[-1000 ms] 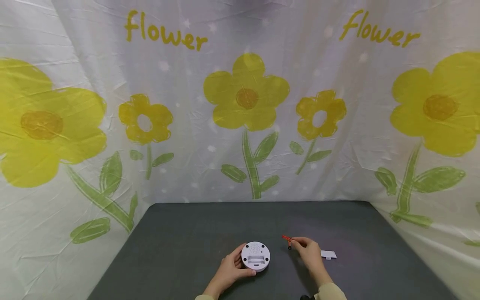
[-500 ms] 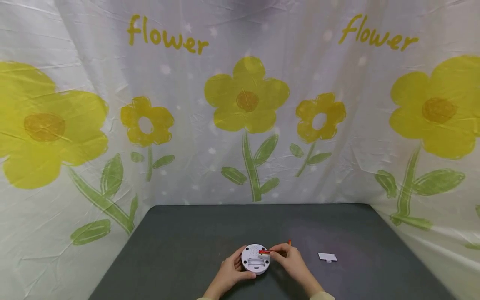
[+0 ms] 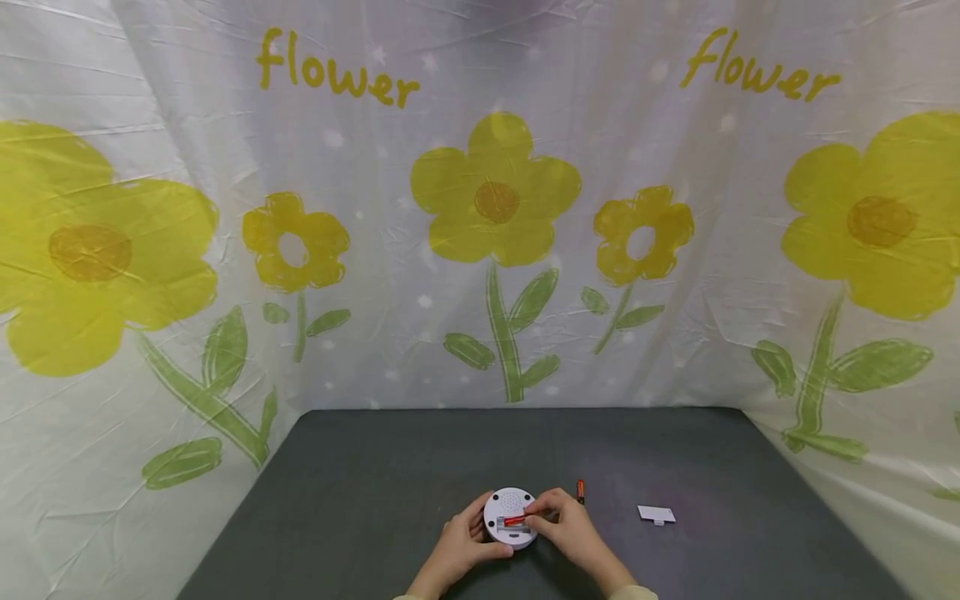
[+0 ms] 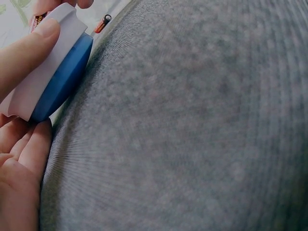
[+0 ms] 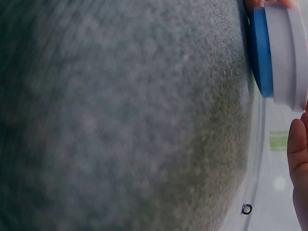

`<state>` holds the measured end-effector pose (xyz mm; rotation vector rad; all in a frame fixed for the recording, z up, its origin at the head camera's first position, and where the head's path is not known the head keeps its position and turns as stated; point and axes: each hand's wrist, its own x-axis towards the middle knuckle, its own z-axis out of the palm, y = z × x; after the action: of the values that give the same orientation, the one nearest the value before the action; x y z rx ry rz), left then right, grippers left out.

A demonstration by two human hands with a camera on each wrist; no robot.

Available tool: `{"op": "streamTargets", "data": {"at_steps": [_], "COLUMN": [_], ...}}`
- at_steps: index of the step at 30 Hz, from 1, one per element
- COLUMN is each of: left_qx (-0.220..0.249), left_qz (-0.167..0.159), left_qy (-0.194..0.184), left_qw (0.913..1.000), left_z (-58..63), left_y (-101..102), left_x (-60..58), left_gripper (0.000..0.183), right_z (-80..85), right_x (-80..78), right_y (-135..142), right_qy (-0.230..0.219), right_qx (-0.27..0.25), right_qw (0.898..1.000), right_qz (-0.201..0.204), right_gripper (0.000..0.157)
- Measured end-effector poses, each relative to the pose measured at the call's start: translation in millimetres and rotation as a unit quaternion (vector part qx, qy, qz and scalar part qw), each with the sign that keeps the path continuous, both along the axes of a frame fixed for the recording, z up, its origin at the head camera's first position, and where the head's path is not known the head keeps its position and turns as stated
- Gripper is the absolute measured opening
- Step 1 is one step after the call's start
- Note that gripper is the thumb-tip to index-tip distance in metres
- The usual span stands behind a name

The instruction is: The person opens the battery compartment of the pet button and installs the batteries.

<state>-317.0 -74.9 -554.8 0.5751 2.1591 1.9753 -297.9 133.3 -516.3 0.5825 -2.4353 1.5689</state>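
Fingers of the left hand (image 3: 463, 535): bent around the left side of one round device, thumb laid on its near rim, grip closed to the device's width. Fingers of the right hand (image 3: 573, 533): brought nearly together, pinching the right end of one red cylindrical battery. Round device (image 3: 512, 502), one: white casing, blue on the underside, perforated grille and small dark feet on the upturned face; located well in from the far edge of the counter (image 3: 375, 483), roughly midway between its left and right edges. Battery compartment (image 3: 504, 528), one: set in the upturned face, uncovered. Red battery (image 3: 514, 521), held: slanted across the compartment; whether it is seated cannot be told. Second battery (image 3: 581, 490), one: red with a dark end, on the counter just beyond the right hand, its length pointing toward the far edge. Battery cover (image 3: 656, 514), one: white, flat, with a small tab on the near side, lying to the right of the right hand, toward the counter's right edge. Sleeves (image 3: 632, 592): pale, at both wrists. Cloth backdrop (image 3: 390, 317): white, printed with yellow flowers and the word "flower" twice, hung beyond the counter's far edge.
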Motion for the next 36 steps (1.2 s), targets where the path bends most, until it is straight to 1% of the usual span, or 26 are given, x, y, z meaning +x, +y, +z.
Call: {"op": "streamTargets", "data": {"at_steps": [8,17,23,27,31,34,36], "left_qx": [0.005,0.01,0.011,0.004,0.004,0.006,0.008], "left_qz": [-0.003,-0.004,-0.006,-0.005,-0.002,0.001,0.002], "left_qy": [0.001,0.008,0.006,0.004,-0.001,-0.004,-0.004], "left_qw": [1.0,0.9999,0.9999,1.0,1.0,1.0,1.0], "left_z": [-0.5,-0.6,0.9,0.8,-1.6,-2.4,-2.2], "left_y": [-0.2,-0.5,-0.5,-0.6,-0.7,-0.6,-0.6], "left_x": [1.0,1.5,1.8,1.8,-0.3,-0.9,-0.6], "left_gripper": [0.089,0.088,0.088,0.088,0.088,0.088,0.088], "right_z": [0.7,3.9,3.9,3.2,1.6,0.4,0.0], "right_x": [-2.3,-3.6,-4.3,-3.8,-3.6,-4.5,-4.8], "right_y": [-3.9,-4.8,-4.2,-2.6,-0.8,1.6,3.5], "right_qy": [-0.006,0.013,0.012,0.003,-0.013,-0.044,-0.067], "right_qx": [0.032,0.073,0.092,0.07,0.029,-0.003,-0.015], "right_qw": [0.999,0.997,0.996,0.998,0.999,0.998,0.997], "right_qz": [-0.013,-0.01,-0.014,-0.01,-0.03,-0.042,-0.04], "right_gripper": [0.008,0.007,0.011,0.019,0.029,0.036,0.04]}}
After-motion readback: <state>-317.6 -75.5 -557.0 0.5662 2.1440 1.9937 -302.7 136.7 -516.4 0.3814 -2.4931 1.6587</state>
